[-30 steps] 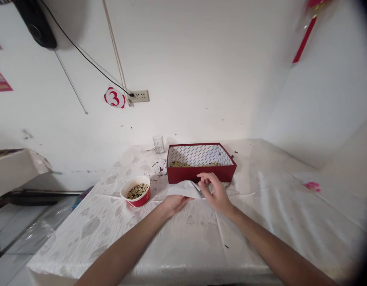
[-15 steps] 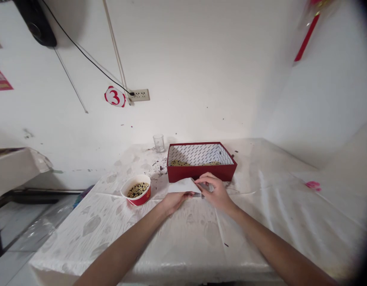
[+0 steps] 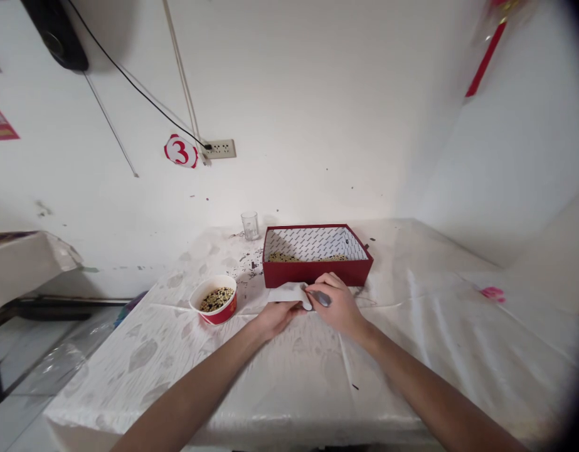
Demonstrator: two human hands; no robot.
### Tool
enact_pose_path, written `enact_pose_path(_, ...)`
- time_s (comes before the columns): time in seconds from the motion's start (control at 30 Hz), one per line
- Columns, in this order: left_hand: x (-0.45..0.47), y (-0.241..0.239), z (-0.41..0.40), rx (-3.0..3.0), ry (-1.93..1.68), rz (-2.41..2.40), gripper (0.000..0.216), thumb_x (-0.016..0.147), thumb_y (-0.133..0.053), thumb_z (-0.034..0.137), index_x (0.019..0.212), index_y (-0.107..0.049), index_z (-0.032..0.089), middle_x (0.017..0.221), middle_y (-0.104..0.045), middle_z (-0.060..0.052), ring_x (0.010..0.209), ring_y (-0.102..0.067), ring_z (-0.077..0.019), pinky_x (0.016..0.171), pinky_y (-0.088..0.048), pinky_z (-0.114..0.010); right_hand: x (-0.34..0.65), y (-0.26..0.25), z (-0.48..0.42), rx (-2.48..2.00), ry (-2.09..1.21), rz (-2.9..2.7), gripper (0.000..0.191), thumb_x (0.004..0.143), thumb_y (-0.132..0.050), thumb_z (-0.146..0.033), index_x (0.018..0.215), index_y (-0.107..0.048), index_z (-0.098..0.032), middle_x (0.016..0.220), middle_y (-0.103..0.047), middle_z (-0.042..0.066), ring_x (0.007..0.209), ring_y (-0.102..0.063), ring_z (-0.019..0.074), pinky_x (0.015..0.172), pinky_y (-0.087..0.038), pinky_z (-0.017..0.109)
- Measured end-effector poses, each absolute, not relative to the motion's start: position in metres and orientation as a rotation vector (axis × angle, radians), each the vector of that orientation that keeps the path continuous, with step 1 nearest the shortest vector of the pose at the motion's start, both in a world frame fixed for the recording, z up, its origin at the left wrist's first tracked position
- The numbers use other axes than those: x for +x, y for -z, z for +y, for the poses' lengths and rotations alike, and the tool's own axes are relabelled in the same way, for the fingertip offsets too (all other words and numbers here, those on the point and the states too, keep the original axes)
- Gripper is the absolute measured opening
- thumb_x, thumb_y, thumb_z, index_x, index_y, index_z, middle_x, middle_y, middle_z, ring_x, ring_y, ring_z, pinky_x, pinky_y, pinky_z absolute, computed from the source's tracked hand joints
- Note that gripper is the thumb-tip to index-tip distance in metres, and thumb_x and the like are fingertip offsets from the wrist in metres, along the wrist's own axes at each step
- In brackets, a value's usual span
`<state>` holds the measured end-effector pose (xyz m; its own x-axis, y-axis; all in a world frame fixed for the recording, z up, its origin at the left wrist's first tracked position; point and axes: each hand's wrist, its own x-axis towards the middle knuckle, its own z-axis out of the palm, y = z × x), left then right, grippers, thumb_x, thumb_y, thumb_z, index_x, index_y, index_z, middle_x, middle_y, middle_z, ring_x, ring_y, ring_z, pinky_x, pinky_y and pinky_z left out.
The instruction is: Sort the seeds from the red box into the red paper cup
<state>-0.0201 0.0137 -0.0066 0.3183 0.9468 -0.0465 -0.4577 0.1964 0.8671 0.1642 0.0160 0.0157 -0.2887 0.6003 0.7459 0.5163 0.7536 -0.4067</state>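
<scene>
left hand (image 3: 276, 319) and right hand (image 3: 340, 306) grip paper (image 3: 287, 292) before red box (image 3: 312, 274), near bowl (image 3: 222, 312).

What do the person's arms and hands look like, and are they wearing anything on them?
The left forearm and right forearm are bare, with no sleeves showing. The left hand and right hand have no gloves. I see no watch or bracelet; rings are too small to tell.

The white paper (image 3: 286, 293) has curled at its right end, seemingly pinched now by the right hand (image 3: 340, 306).
</scene>
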Motion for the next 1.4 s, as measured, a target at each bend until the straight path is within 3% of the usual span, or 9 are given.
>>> enact_pose_path(0.13,-0.025,0.005,0.015,0.764,-1.042,0.661,0.035,0.068,-0.082,0.014,0.101,-0.073,0.017,0.093,-0.073,-0.007,0.091,-0.065,-0.0195,0.090,-0.051,-0.034,0.165,-0.019,0.014,-0.738,-0.174,-1.947,0.019,0.091,-0.062,-0.019,0.106,-0.071,-0.028,0.092,-0.060,0.005,0.089,-0.057,0.0208,0.078,-0.053,0.038)
enact_pose_path(0.37,-0.026,0.004,0.015,0.612,-1.022,0.626,0.027,0.081,-0.072,0.012,0.108,-0.070,0.016,0.092,-0.074,-0.007,0.084,-0.068,-0.0163,0.093,-0.052,-0.036,0.162,-0.022,0.010,-0.707,-0.223,-1.921,0.018,0.091,-0.064,-0.020,0.106,-0.071,-0.029,0.094,-0.060,0.005,0.090,-0.057,0.0205,0.079,-0.053,0.038)
enact_pose_path(0.73,-0.030,-0.004,0.010,0.667,-0.873,0.548,0.015,0.086,-0.064,0.007,0.098,-0.071,0.008,0.101,-0.073,-0.012,0.100,-0.066,-0.0187,0.110,-0.042,-0.042,0.165,-0.020,0.014,-0.739,-0.155,-1.974,0.021,0.089,-0.060,-0.014,0.103,-0.071,-0.026,0.095,-0.062,0.006,0.090,-0.056,0.0220,0.078,-0.052,0.040)
enact_pose_path(0.93,-0.029,-0.005,0.011,0.544,-0.941,0.525,0.029,0.082,-0.060,-0.003,0.105,-0.069,0.014,0.091,-0.073,-0.007,0.090,-0.068,-0.0166,0.106,-0.044,-0.041,0.157,-0.026,0.004,-0.677,-0.276,-1.854,0.019,0.088,-0.066,-0.019,0.102,-0.073,-0.029,0.103,-0.064,0.006,0.098,-0.058,0.0225,0.086,-0.052,0.042)
enact_pose_path(1.07,-0.028,-0.006,0.012,0.505,-1.021,0.584,0.026,0.083,-0.063,0.003,0.104,-0.070,0.017,0.089,-0.073,-0.004,0.085,-0.068,-0.0154,0.098,-0.049,-0.036,0.156,-0.028,0.001,-0.637,-0.304,-1.884,0.022,0.089,-0.066,-0.020,0.106,-0.073,-0.031,0.106,-0.066,0.006,0.100,-0.059,0.0231,0.086,-0.053,0.044)
enact_pose_path(1.23,-0.028,-0.004,0.012,0.690,-0.995,0.629,0.025,0.078,-0.070,0.008,0.101,-0.072,0.016,0.091,-0.075,-0.006,0.087,-0.068,-0.0179,0.098,-0.049,-0.038,0.162,-0.025,0.009,-0.686,-0.212,-1.957,0.024,0.086,-0.066,-0.016,0.103,-0.074,-0.030,0.103,-0.067,0.006,0.097,-0.058,0.0237,0.082,-0.054,0.043)
enact_pose_path(1.4,-0.024,-0.004,0.009,0.900,-0.986,0.669,0.009,0.075,-0.077,0.017,0.083,-0.073,0.014,0.086,-0.073,-0.008,0.093,-0.068,-0.0200,0.100,-0.049,-0.039,0.167,-0.020,0.016,-0.790,-0.008,-2.053,0.019,0.085,-0.065,-0.014,0.092,-0.075,-0.027,0.097,-0.068,0.005,0.093,-0.057,0.0232,0.080,-0.052,0.042)
